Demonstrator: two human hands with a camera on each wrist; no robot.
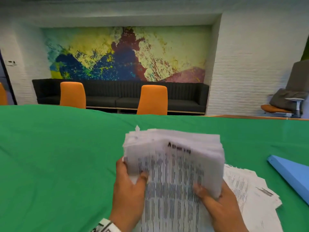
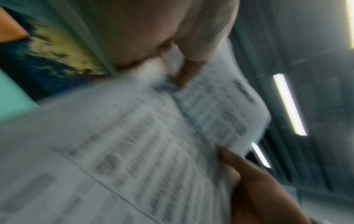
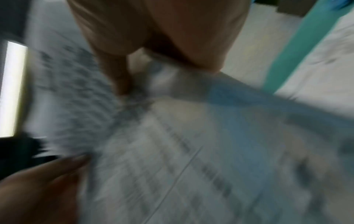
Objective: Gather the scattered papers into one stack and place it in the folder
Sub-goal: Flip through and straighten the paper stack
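White printed sheets form a thick stack (image 1: 173, 164) raised above the green table (image 1: 58, 156), the left hand (image 1: 128, 190) and right hand (image 1: 215, 203) each clamped on a side edge. More loose papers (image 1: 247, 186) lie just right of the stack, the blue folder (image 1: 291, 174) beyond them, nearer the right hand.

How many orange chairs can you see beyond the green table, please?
3 upright: one left of centre, one near centre, and a sliver at the left edge, all at the table's far side. An orange seat at far right may be a fourth; others may be hidden.
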